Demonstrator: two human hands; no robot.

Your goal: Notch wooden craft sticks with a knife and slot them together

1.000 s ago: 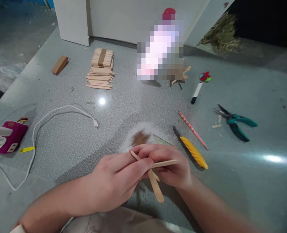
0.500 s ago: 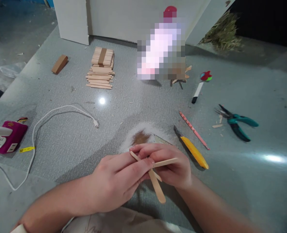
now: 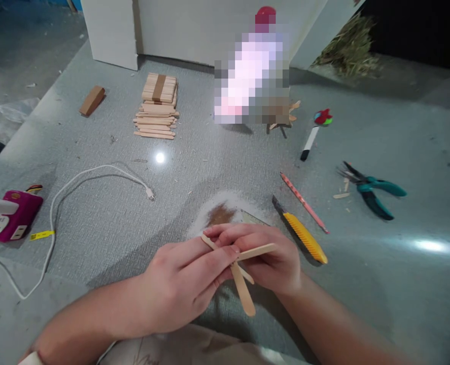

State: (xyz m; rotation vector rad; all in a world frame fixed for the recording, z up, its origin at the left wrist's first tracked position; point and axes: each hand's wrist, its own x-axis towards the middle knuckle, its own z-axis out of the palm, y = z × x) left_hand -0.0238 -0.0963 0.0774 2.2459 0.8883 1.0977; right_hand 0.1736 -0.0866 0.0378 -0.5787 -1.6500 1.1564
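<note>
Both my hands meet low in the middle of the head view, closed around a few crossed wooden craft sticks [image 3: 243, 291]. My left hand [image 3: 186, 281] pinches the sticks where they cross, its thumb pressing from above. My right hand [image 3: 268, 258] wraps the far side of the same sticks, fingers curled. One stick points toward me, another to the right, and a tip shows at the upper left. The joint between them is hidden by my fingers. Just beyond my hands lie a patch of pale powder with a brown centre [image 3: 220, 215] and part of a ruler [image 3: 253, 218].
To the right lie a yellow utility knife [image 3: 304, 237], a pink pencil [image 3: 304, 202], teal-handled pliers [image 3: 373, 195] and a white marker [image 3: 310, 144]. Stacked craft sticks [image 3: 156, 120] and a wooden block [image 3: 92, 101] sit farther back. At left are a white cable [image 3: 95, 168] and purple power adapter [image 3: 27, 213].
The stick pointing toward me has swung slightly left, and the one pointing right has shifted a little left and up. Both hands keep their grip.
</note>
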